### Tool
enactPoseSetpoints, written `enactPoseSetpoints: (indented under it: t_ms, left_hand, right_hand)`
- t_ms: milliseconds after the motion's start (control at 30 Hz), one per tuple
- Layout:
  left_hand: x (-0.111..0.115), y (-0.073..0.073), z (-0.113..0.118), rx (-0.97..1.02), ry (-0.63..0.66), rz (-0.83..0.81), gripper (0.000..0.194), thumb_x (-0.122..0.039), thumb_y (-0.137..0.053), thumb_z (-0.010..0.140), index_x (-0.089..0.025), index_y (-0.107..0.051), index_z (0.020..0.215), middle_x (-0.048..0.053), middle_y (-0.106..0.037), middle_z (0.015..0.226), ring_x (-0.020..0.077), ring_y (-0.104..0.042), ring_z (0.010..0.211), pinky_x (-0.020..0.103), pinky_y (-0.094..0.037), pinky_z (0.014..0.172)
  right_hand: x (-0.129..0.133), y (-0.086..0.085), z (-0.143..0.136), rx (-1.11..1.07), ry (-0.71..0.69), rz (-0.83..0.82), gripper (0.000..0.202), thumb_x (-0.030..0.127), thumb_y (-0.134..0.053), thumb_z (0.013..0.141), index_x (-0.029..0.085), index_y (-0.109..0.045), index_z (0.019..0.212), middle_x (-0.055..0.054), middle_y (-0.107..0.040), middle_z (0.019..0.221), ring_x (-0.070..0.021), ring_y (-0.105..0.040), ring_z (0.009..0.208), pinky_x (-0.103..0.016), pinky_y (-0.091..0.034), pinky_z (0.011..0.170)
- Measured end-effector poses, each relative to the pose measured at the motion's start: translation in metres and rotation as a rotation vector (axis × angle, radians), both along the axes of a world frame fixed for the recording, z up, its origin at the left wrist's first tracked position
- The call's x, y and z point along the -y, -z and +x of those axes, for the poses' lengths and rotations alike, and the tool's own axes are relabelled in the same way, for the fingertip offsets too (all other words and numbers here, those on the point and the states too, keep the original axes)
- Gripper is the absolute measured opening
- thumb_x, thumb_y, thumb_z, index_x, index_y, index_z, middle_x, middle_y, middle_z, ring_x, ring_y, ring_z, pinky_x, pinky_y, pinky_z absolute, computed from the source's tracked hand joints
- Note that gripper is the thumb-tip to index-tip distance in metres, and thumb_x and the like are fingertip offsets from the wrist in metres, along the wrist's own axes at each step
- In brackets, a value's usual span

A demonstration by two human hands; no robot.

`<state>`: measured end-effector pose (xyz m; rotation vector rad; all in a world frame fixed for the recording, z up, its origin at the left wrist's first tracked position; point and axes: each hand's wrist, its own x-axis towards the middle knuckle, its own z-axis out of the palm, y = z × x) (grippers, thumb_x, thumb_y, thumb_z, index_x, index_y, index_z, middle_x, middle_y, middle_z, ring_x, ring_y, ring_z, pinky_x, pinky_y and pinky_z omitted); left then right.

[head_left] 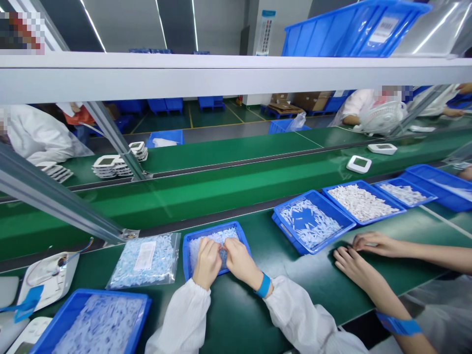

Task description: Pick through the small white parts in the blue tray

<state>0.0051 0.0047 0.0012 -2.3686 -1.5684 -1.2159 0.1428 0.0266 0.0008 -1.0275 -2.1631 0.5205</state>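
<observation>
My left hand (207,263) and my right hand (240,259) are close together over a small blue tray (187,263) full of small pale pieces. The fingers of both hands are bent and pinched; whatever lies between the fingertips is too small to make out. A blue band (263,285) circles my right wrist. Left of the tray lies a clear plastic bag (162,255) of light-blue pieces with a white label. Nearer to me at the left, a larger blue tray (147,307) holds more pale translucent pieces.
At right, a co-worker's hands (357,263) meet over the green table. Several blue trays (313,248) of white pieces line the belt edge. White devices (359,164) sit on the green conveyor (221,189). A metal post (66,201) slants at left; a shelf (221,78) crosses above.
</observation>
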Motion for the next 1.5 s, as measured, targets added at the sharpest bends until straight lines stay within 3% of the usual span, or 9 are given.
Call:
enactPoseSetpoints:
  t_ms: [233,400,567,700,833,1033,1200,1500]
  left_hand:
    - [0.000,0.000,-0.002,0.017,0.071,-0.048,0.027,0.000,-0.036,0.081,-0.016,-0.054,0.069,0.003,-0.047,0.067,0.0170,-0.042,0.072,0.030,-0.037,0.066]
    - [-0.003,-0.002,-0.004,0.113,0.064,-0.100,0.022,-0.011,-0.039,0.088,-0.016,-0.059,0.081,0.004,-0.057,0.074,0.0172,-0.047,0.075,0.032,-0.038,0.071]
    - [-0.004,-0.009,-0.005,0.033,-0.035,-0.117,0.024,-0.016,-0.045,0.088,-0.019,-0.059,0.107,0.006,-0.066,0.097,0.0201,-0.053,0.089,0.038,-0.032,0.079]
    - [-0.001,-0.012,-0.006,-0.035,-0.059,-0.086,0.020,-0.014,-0.044,0.088,-0.020,-0.063,0.089,0.003,-0.069,0.086,0.0194,-0.054,0.083,0.039,-0.027,0.077]
    - [0.001,-0.013,-0.006,-0.007,-0.085,-0.031,0.021,-0.010,-0.045,0.086,-0.019,-0.063,0.084,0.002,-0.069,0.083,0.0186,-0.054,0.081,0.039,-0.025,0.077]
    - [0.002,-0.018,-0.005,-0.029,-0.136,-0.150,0.015,-0.018,-0.046,0.089,-0.020,-0.061,0.087,0.002,-0.068,0.085,0.0198,-0.053,0.083,0.039,-0.024,0.076]
    - [0.002,-0.017,-0.004,-0.078,-0.068,-0.160,0.023,-0.012,-0.041,0.088,-0.018,-0.057,0.074,0.002,-0.064,0.071,0.0186,-0.051,0.076,0.036,-0.026,0.073]
    - [0.001,-0.008,-0.001,-0.053,-0.030,-0.079,0.024,0.000,-0.039,0.078,-0.017,-0.055,0.069,0.000,-0.055,0.062,0.0173,-0.049,0.071,0.036,-0.028,0.074]
  right_hand:
    - [-0.010,-0.003,0.006,-0.173,-0.085,-0.264,0.019,0.006,-0.038,0.082,0.019,-0.040,0.068,0.001,-0.045,0.063,-0.0136,-0.044,0.060,-0.025,-0.030,0.057]
    - [-0.017,-0.004,0.007,-0.316,-0.101,-0.415,0.017,0.015,-0.045,0.085,0.018,-0.045,0.068,0.002,-0.047,0.063,-0.0122,-0.045,0.061,-0.024,-0.033,0.058]
    - [-0.017,-0.007,0.008,-0.321,-0.042,-0.365,0.018,0.017,-0.045,0.087,0.018,-0.045,0.070,0.003,-0.046,0.062,-0.0116,-0.043,0.059,-0.024,-0.032,0.057]
    - [-0.014,-0.011,0.010,-0.296,-0.065,-0.355,0.017,0.019,-0.044,0.090,0.018,-0.047,0.073,0.003,-0.048,0.065,-0.0123,-0.046,0.062,-0.025,-0.034,0.059]
    - [-0.012,-0.016,0.010,-0.232,-0.130,-0.339,0.014,0.022,-0.039,0.094,0.019,-0.048,0.083,0.001,-0.052,0.075,-0.0135,-0.048,0.070,-0.026,-0.036,0.065]
    - [-0.012,-0.019,0.010,-0.180,-0.132,-0.318,0.027,0.021,-0.036,0.095,0.019,-0.038,0.067,0.003,-0.040,0.061,-0.0122,-0.040,0.059,-0.026,-0.030,0.058]
    - [-0.011,-0.017,0.009,-0.229,-0.102,-0.321,0.028,0.018,-0.039,0.092,0.019,-0.037,0.064,0.003,-0.039,0.060,-0.0120,-0.040,0.059,-0.025,-0.030,0.058]
    - [-0.008,-0.011,0.007,-0.213,-0.099,-0.311,0.027,0.013,-0.039,0.090,0.018,-0.041,0.063,0.003,-0.042,0.059,-0.0122,-0.043,0.059,-0.024,-0.031,0.058]
